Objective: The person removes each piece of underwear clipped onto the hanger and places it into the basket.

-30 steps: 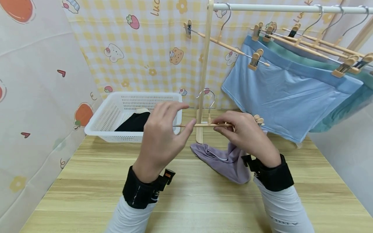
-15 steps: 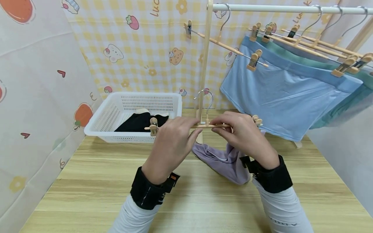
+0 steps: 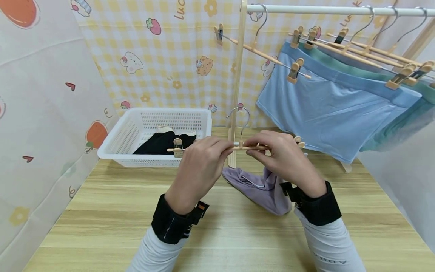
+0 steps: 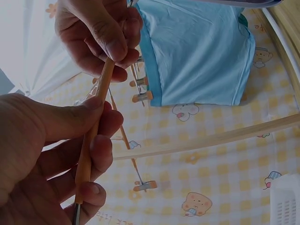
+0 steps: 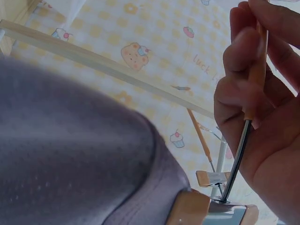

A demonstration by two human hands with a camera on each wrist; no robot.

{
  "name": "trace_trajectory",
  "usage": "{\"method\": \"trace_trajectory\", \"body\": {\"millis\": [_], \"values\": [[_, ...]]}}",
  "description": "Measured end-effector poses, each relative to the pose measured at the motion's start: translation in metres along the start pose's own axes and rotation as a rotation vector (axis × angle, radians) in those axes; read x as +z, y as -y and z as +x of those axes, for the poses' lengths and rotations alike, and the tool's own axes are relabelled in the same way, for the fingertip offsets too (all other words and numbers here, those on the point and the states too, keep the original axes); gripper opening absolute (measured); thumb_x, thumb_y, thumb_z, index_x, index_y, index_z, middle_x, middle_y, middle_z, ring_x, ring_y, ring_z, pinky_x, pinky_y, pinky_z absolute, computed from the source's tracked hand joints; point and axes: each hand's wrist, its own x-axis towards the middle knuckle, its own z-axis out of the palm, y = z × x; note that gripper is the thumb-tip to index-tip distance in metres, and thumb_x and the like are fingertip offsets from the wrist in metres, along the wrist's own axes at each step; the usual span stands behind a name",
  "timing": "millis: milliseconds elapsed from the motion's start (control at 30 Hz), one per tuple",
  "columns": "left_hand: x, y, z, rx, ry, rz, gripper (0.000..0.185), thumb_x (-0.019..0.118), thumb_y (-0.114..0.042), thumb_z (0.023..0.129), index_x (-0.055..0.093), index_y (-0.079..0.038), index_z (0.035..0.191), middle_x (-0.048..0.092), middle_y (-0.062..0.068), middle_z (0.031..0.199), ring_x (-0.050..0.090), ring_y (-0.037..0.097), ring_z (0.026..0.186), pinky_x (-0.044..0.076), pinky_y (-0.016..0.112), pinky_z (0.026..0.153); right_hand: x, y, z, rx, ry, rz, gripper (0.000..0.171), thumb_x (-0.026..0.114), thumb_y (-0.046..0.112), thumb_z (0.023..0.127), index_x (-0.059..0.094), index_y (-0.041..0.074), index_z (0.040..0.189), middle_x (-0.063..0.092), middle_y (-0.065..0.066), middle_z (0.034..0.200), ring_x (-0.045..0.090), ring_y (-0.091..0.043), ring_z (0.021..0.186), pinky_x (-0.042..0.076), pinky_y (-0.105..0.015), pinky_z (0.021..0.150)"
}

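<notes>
Both hands grip a clip hanger (image 3: 240, 148) by its wooden bar, one on each side of the metal hook, which points up. My left hand (image 3: 200, 170) pinches the bar between thumb and curled fingers, as the left wrist view also shows. On the other side my right hand (image 3: 285, 158) pinches it close to the hook. The hanger's left clip (image 3: 178, 147) shows no cloth in it. A purple garment (image 3: 261, 192) hangs below my right hand onto the table; in the right wrist view the other clip (image 5: 190, 208) meets the garment's edge (image 5: 168, 187).
A white basket (image 3: 115, 155) with black cloth (image 3: 159, 143) stands at the back left. At the right, a rack's rail (image 3: 312, 10) bears several hangers, with blue shorts (image 3: 333, 98) and green cloth (image 3: 377, 132). The rack's wooden post (image 3: 238, 75) rises behind my hands.
My left hand has gone from spread fingers beside the bar to gripping it, moving slightly right and down. The left clip has come into view. My right hand has kept its grip.
</notes>
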Motion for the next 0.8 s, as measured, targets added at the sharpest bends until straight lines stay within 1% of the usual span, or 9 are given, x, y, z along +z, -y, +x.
{"method": "trace_trajectory", "body": {"millis": [100,200,300,400,500,600,667,733,800], "values": [[0.000,0.001,0.000,0.004,-0.011,0.006,0.008,0.077,-0.011,0.100,0.082,-0.006,0.102,0.081,0.005,0.096,0.077,0.024,0.083,0.061,0.038,0.073,-0.004,0.002,-0.001,0.002,-0.025,0.009,0.019,0.083,0.003,0.093,0.083,0.013,0.109,0.080,0.004,0.099,0.072,-0.011,0.084,0.057,-0.032,0.071],[-0.001,0.002,0.000,0.005,-0.025,0.007,0.008,0.077,-0.011,0.100,0.082,-0.006,0.103,0.081,0.006,0.095,0.076,0.024,0.083,0.061,0.038,0.074,-0.009,0.002,-0.003,0.003,-0.077,0.020,0.021,0.084,0.000,0.091,0.083,0.013,0.108,0.081,0.003,0.102,0.072,-0.012,0.087,0.058,-0.030,0.075],[-0.001,0.003,0.000,0.007,-0.034,0.007,0.009,0.076,-0.012,0.101,0.082,-0.006,0.102,0.080,0.005,0.095,0.076,0.024,0.083,0.061,0.037,0.074,-0.014,0.002,-0.004,-0.011,-0.144,0.025,0.022,0.085,-0.001,0.090,0.082,0.013,0.107,0.081,0.002,0.103,0.074,-0.012,0.090,0.056,-0.020,0.081],[-0.002,0.006,0.000,0.008,-0.041,0.010,0.010,0.075,-0.012,0.102,0.083,-0.006,0.102,0.080,0.005,0.094,0.076,0.024,0.084,0.061,0.038,0.075,-0.019,0.000,-0.006,-0.021,-0.219,0.022,0.020,0.084,-0.002,0.091,0.082,0.010,0.107,0.081,-0.001,0.106,0.075,-0.015,0.097,0.052,-0.014,0.090],[-0.005,0.008,0.000,-0.003,-0.051,0.010,0.010,0.075,-0.012,0.102,0.083,-0.006,0.102,0.079,0.005,0.093,0.076,0.024,0.085,0.061,0.039,0.076,-0.025,-0.004,-0.009,0.013,-0.285,-0.001,0.018,0.081,-0.002,0.094,0.082,0.009,0.108,0.081,-0.003,0.107,0.072,-0.015,0.099,0.047,-0.014,0.084],[-0.009,0.011,0.000,-0.012,-0.064,-0.005,0.009,0.075,-0.012,0.102,0.082,-0.006,0.102,0.078,0.005,0.091,0.075,0.023,0.083,0.061,0.040,0.075,-0.029,-0.010,-0.012,0.077,-0.329,-0.037,0.012,0.077,0.002,0.099,0.082,0.006,0.109,0.079,-0.007,0.102,0.065,-0.007,0.094,0.042,-0.018,0.076],[-0.011,0.012,-0.001,-0.014,-0.071,-0.015,0.009,0.076,-0.011,0.101,0.082,-0.006,0.101,0.077,0.005,0.090,0.074,0.022,0.081,0.060,0.039,0.073,-0.031,-0.014,-0.012,0.118,-0.352,-0.056,0.008,0.074,0.005,0.102,0.081,0.004,0.106,0.076,-0.009,0.095,0.057,-0.002,0.088,0.040,-0.020,0.074],[-0.012,0.013,0.000,-0.011,-0.081,-0.027,0.007,0.077,-0.010,0.101,0.082,-0.006,0.101,0.077,0.004,0.089,0.073,0.022,0.079,0.060,0.039,0.072,-0.032,-0.018,-0.013,0.154,-0.372,-0.074,0.012,0.071,0.009,0.105,0.080,0.002,0.101,0.072,-0.010,0.088,0.051,0.001,0.082,0.038,-0.020,0.072],[-0.013,0.013,0.000,-0.005,-0.087,-0.034,0.006,0.077,-0.009,0.100,0.082,-0.006,0.100,0.077,0.004,0.088,0.072,0.021,0.078,0.059,0.038,0.071,-0.031,-0.022,-0.012,0.180,-0.395,-0.093,0.019,0.069,0.013,0.107,0.077,0.001,0.094,0.067,-0.010,0.082,0.047,-0.002,0.075,0.035,-0.021,0.069]]}}
